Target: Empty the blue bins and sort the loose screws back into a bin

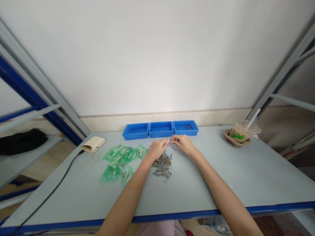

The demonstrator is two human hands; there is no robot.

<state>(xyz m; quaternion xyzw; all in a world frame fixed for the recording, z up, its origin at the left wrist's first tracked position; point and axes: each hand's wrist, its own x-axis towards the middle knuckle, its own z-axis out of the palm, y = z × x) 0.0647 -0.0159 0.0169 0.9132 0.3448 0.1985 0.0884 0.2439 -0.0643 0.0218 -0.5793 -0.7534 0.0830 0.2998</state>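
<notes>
Above a pile of small metal parts [162, 165], my two hands nearly meet at the fingertips. My left hand [158, 147] is closed in a pinch, and what it holds is too small to name. My right hand [182, 143] pinches a small metal part at its fingertips, just in front of the right blue tray [197, 129]. That tray holds a few small metal pieces. The middle blue tray [161, 134] and left blue tray [136, 135] show no parts inside. Green plastic bags [120, 160] with small parts inside lie left of the pile.
A cream box-shaped device [94, 143] with a black cable lies at the table's left. On the right, a plastic cup [240, 131] with a straw stands in a brown holder [236, 141]. Metal frames rise at both sides, and a wall stands behind.
</notes>
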